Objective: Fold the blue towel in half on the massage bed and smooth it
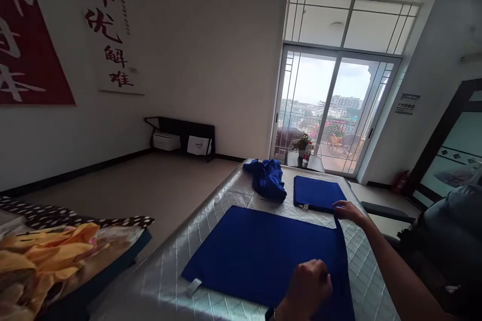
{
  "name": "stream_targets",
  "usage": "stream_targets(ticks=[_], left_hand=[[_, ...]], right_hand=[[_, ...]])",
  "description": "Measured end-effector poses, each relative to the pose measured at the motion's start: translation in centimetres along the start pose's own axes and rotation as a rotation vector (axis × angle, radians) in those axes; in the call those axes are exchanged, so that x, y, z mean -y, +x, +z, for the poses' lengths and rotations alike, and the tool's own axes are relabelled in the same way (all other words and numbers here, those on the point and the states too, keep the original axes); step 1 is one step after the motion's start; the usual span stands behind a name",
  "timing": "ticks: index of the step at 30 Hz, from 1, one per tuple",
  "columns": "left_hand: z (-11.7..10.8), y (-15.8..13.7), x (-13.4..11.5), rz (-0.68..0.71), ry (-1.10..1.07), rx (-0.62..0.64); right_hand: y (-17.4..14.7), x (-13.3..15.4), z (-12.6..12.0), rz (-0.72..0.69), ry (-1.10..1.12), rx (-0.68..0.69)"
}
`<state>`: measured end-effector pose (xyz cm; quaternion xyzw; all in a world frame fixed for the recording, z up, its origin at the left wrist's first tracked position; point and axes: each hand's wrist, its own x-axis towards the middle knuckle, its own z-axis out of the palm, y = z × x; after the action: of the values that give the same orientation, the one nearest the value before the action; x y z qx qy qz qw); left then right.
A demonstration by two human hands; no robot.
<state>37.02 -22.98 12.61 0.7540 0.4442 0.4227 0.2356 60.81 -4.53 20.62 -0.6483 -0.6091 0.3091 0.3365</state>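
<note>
Right hand [348,211], grip clamped on a raised corner of the blue cloth [259,248]; left hand [307,283] curled, grip unclear.

The mattress [237,190] here has a silvery, diamond-quilted cover catching the window light. By its far left corner I see a crumpled blue heap [268,179]; towards the far right corner lies a folded blue piece [318,191]. Nearer, a wide blue cloth [259,251] lies spread, reaching towards the right edge, its white tag [194,287] towards the left.
</note>
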Motion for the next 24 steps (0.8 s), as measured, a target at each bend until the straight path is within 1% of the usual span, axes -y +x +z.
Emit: stream_targets(ticks=[3,6,9,12,15,18,21,24], left_hand=[[-8.2,-3.0,3.9,-0.157,-0.029,-0.088],[-14.9,-6.3,7.6,-0.278,0.038,-0.252],[-19.9,-9.1,11.0,-0.393,0.148,-0.422],[-23.6,-10.8,14.0,-0.502,0.294,-0.490],[-25.7,-11.6,16.8,-0.557,0.443,-0.522],[-26.3,-12.1,19.6,-0.565,0.561,-0.503],[-25.9,-12.5,22.0,-0.555,0.633,-0.452],[-25.4,-13.0,23.4,-0.535,0.671,-0.446]], right_hand=[[1.7,4.2,6.1,-0.114,0.057,0.147],[3.6,9.0,13.8,-0.244,0.061,0.259],[5.1,13.9,22.1,-0.387,0.005,0.317],[6.0,17.8,29.7,-0.523,-0.089,0.328],[6.3,19.8,35.6,-0.604,-0.195,0.330],[6.3,19.7,39.7,-0.627,-0.292,0.342],[6.5,18.4,42.2,-0.621,-0.369,0.343],[7.1,17.2,43.3,-0.606,-0.419,0.331]])
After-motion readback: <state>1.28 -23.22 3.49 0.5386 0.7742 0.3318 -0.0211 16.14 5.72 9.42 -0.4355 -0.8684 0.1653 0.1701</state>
